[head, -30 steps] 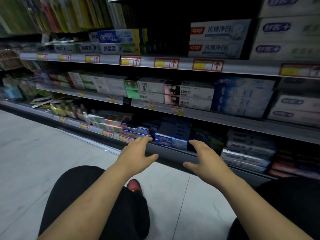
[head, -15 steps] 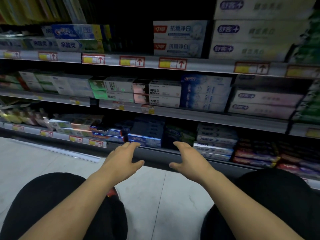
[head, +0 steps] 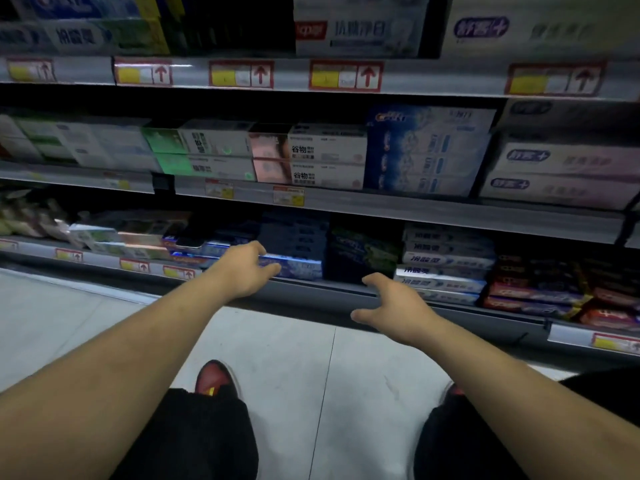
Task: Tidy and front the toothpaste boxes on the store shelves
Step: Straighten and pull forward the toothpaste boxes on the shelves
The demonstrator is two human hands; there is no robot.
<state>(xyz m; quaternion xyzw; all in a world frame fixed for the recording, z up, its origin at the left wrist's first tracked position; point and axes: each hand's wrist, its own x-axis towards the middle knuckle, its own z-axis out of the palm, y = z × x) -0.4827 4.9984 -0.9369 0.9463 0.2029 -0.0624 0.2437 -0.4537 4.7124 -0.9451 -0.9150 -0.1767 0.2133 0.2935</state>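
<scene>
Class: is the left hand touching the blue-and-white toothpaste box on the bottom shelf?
Cannot tell. In the head view the left hand overlaps the blue-and-white box; neither contact nor gap shows plainly.

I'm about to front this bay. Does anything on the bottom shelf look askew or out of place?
Yes. The pale boxes at the bottom shelf's left end lie jumbled at angles, not square to the shelf edge, unlike the neatly stacked white boxes further right.
</scene>
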